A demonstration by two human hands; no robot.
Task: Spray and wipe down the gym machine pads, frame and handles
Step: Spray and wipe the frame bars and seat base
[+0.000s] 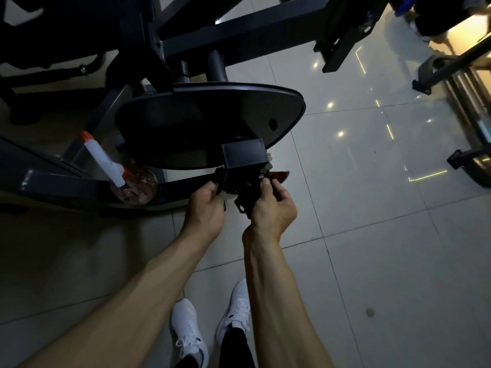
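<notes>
View: looking down from head height at a dark gym machine on a pale tiled floor [372, 208], in dim light.
Pad: a large dark oval pad [210, 126] sits at the centre, tilted, on 2 round posts rising to the frame [239, 30].
Box: a square black box [244, 156] stands just below the pad's near edge.
Bracket: a black bracket [243, 193] with small fittings hangs under the box, between both hands.
Left hand: the left hand [206, 205] is curled tight around the bracket's left side, knuckles toward the camera.
Right hand: the right hand [273, 205] grasps the bracket's right side, fingertips pinched at its top.
Cloth: a reddish-brown cloth [280, 176] pokes out just behind the right fingers; I cannot tell whether that hand holds it.
Spray bottle: a spray bottle [106, 160] with a white neck, orange tip and clear round body leans on the low frame bar, left of the hands and held by no one.
Feet: 2 white shoes [188, 330] stand on the tiles below the forearms.
Background: other metal gym equipment at the right edge, partly blurred.
</notes>
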